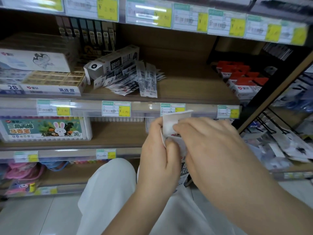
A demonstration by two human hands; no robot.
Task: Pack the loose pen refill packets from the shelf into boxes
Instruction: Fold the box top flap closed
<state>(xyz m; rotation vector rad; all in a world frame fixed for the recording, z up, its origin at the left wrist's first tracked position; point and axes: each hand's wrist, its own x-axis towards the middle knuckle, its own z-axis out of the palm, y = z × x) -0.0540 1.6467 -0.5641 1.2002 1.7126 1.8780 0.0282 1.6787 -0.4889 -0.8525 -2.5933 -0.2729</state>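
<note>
You are working on a box (176,123) in front of the lower shelf edge: your left hand (158,150) grips its side, thumb pressed on the front, while your right hand (208,141) pinches the white flap at the top. This looks like the step of opening or closing a box end; whether packets are already inside cannot be told, since your hands cover most of it.

The loose packets (133,82) lie fanned in a heap on the middle shelf (186,89), well above and left of your hands. A second box (111,63) rests tilted on top of that heap, its end flap hanging open.

If the flap is being opened, the next move calls for freeing your right hand, reaching up to the heap and gathering packets squared up so they slide in endwise.

Mind the tilted box: it sits on the packets and may slip as you pull them. The red boxes (240,78) at right and the eraser tray (54,82) at left stand clear of the reach.
</note>
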